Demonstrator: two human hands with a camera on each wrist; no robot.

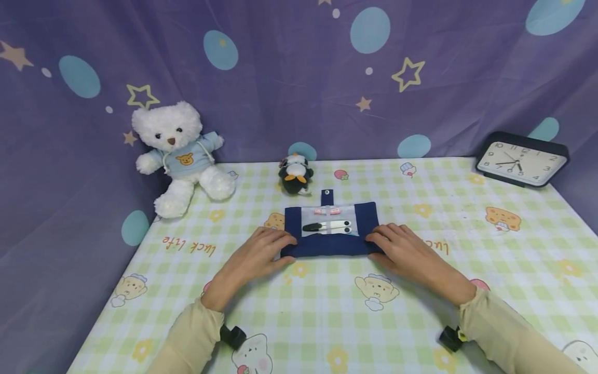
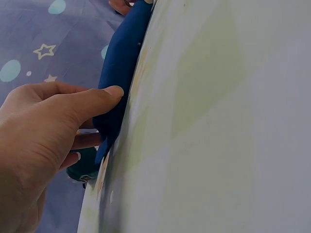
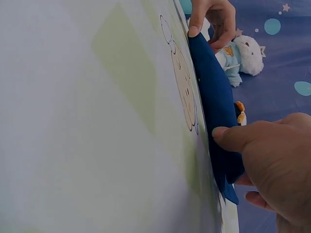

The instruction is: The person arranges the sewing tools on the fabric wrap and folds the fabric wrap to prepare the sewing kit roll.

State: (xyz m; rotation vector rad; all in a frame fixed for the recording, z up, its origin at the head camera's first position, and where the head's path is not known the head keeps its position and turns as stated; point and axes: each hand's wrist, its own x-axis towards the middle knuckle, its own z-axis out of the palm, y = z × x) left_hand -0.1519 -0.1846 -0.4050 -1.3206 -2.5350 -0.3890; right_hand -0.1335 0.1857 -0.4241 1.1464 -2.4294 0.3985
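Observation:
A navy blue fabric roll-up pouch (image 1: 330, 246) lies partly unfolded at mid-table, its near part doubled over into a padded fold. Its pale inner panel (image 1: 306, 215) shows small pink items (image 1: 334, 211) and a slim black-and-silver tool (image 1: 327, 226) under a strap. A snap tab (image 1: 327, 198) sticks out at the far side. My left hand (image 1: 261, 252) pinches the fold's left end, thumb on the near face. At the other end my right hand (image 1: 399, 250) pinches it likewise. Both wrist views show the blue fold (image 2: 116, 63) between thumb and fingers.
Behind the pouch sits a small penguin toy (image 1: 296, 174). A white teddy bear (image 1: 179, 156) in a blue hoodie leans at the back left. A black-framed clock (image 1: 522, 160) stands at the back right. A checked cloth (image 1: 317, 322) covers the table; a purple curtain (image 1: 299, 93) hangs behind.

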